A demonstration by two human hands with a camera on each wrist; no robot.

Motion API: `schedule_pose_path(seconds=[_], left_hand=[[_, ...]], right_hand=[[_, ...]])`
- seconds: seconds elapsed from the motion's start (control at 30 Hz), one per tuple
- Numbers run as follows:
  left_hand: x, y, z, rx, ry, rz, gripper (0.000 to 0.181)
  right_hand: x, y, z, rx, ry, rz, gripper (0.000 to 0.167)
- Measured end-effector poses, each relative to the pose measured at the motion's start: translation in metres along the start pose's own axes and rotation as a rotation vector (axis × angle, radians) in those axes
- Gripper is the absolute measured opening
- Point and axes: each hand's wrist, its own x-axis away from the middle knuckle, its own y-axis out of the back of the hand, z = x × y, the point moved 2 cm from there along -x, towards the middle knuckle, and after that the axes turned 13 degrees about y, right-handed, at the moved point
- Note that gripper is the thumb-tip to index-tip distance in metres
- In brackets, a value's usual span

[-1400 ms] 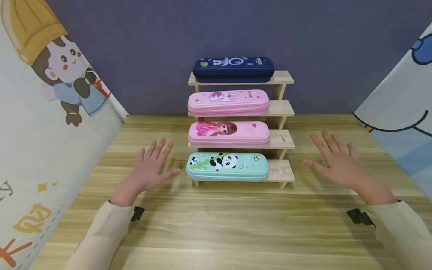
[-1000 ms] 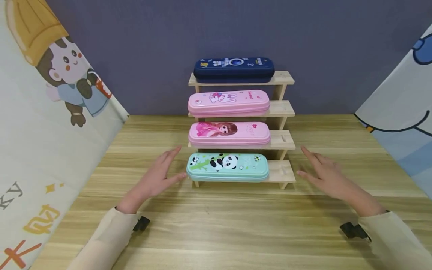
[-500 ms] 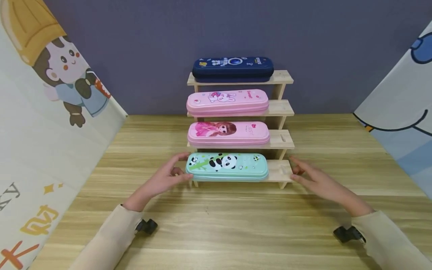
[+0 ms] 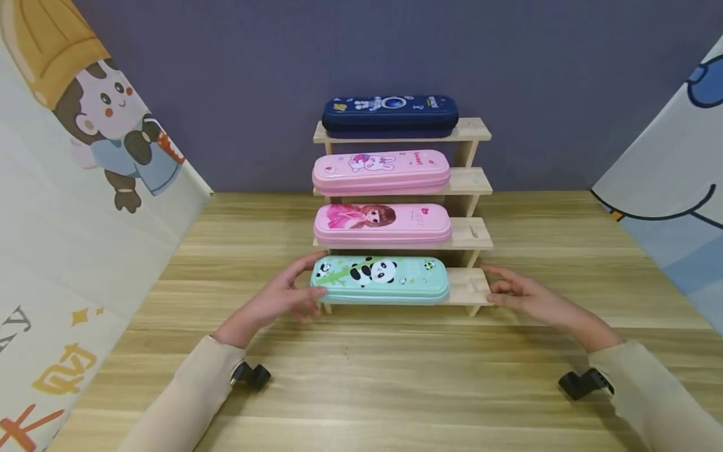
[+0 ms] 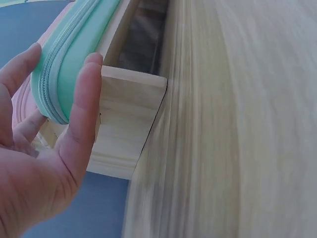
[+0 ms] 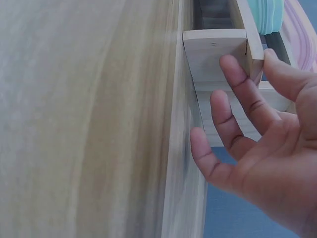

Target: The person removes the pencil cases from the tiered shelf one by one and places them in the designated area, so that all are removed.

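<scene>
A mint panda case (image 4: 380, 279) lies on the lowest step of a stepped wooden rack (image 4: 471, 285). The left hand (image 4: 277, 301) holds the case's left end, thumb at its front edge and index finger behind. Seen in the left wrist view, the left hand (image 5: 44, 158) has fingers on both sides of the zipped case (image 5: 62, 59). At the rack's right end, the right hand (image 4: 533, 301) grips the lowest board's edge. In the right wrist view the right hand (image 6: 267, 134) has its thumb at the board end (image 6: 255, 64), with other fingers bent below.
On the higher steps lie a pink doll case (image 4: 390, 224), a pink rabbit case (image 4: 381, 171) and a navy space case (image 4: 390, 116). The rack stands on a wood-grain table (image 4: 367, 376) before a dark wall (image 4: 254, 75), with printed sheets at both sides.
Both hands have moved inward from beside the rack; the left now holds the mint case's end and the right the board's edge. The cases and rack show no clear movement.
</scene>
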Motion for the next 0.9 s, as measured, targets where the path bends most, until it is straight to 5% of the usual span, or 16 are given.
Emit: schedule_pose_path(seconds=[0.23, 0.6, 0.9], left_hand=[[0.0, 0.003, 0.003, 0.174, 0.07, 0.021, 0.077], [0.01, 0.013, 0.01, 0.253, 0.029, 0.091, 0.078], [0.02, 0.026, 0.022, 0.349, -0.063, 0.11, 0.067]], right_hand=[[-0.001, 0.0, -0.001, -0.042, -0.034, -0.015, 0.063], [-0.001, 0.003, -0.011, -0.193, -0.054, -0.012, 0.065], [-0.001, 0.002, -0.011, -0.284, -0.023, -0.019, 0.057]])
